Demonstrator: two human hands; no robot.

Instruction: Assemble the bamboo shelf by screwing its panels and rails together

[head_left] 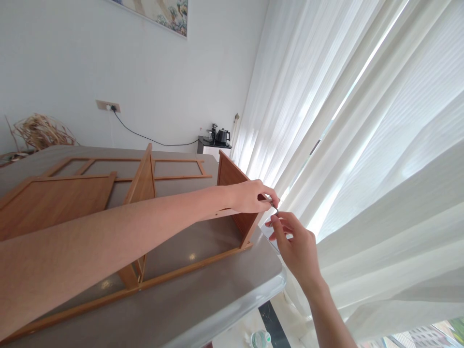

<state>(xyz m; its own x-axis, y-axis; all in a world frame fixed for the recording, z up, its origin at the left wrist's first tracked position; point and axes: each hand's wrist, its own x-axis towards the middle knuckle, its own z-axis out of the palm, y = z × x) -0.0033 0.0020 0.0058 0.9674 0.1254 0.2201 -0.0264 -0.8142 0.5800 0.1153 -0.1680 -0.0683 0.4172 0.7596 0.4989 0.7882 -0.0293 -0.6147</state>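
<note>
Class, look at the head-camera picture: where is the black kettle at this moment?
The black kettle stands in the far corner of the room, on a small dark-topped cabinet between the white wall and the curtain, beyond the wooden frame on the table.

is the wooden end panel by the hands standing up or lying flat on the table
Standing up. The end panel rises on edge from the wooden frame on the table; the left hand grips its top corner.

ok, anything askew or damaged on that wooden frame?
No damage visible. The wooden frame lies on its side on the table, its end panel near the table edge. Both hands, left hand and right hand, pinch a small metal piece there.
</note>
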